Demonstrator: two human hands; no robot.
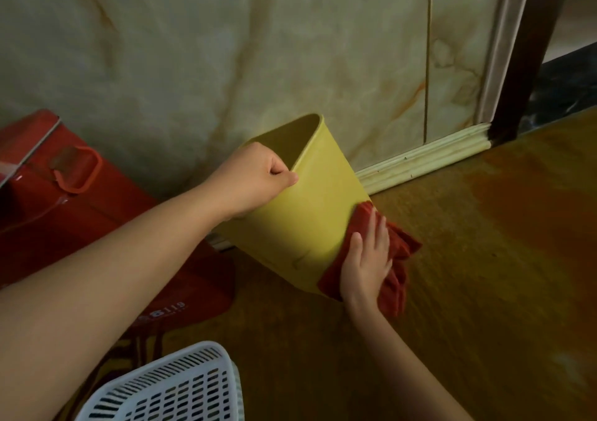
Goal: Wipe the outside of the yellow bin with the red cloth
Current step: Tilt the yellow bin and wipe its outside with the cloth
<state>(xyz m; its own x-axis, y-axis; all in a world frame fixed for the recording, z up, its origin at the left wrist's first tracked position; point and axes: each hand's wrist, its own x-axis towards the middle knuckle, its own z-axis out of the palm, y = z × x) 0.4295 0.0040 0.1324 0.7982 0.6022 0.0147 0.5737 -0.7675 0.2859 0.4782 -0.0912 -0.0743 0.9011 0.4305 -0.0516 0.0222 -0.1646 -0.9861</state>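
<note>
The yellow bin point(303, 214) is tilted, its open mouth facing up and left toward the wall, its base down near the floor. My left hand point(255, 178) grips the near rim, fingers curled over the edge. The red cloth point(399, 252) lies crumpled against the bin's lower right side. My right hand point(368, 259) presses flat on the cloth, fingers spread and pointing up along the bin's side edge.
A red box with a handle point(64, 194) stands at the left against the marbled wall. A white slotted basket point(181, 385) sits at the bottom near my left arm. A skirting board point(426, 159) runs behind the bin. Brown floor point(484, 259) stretches to the right.
</note>
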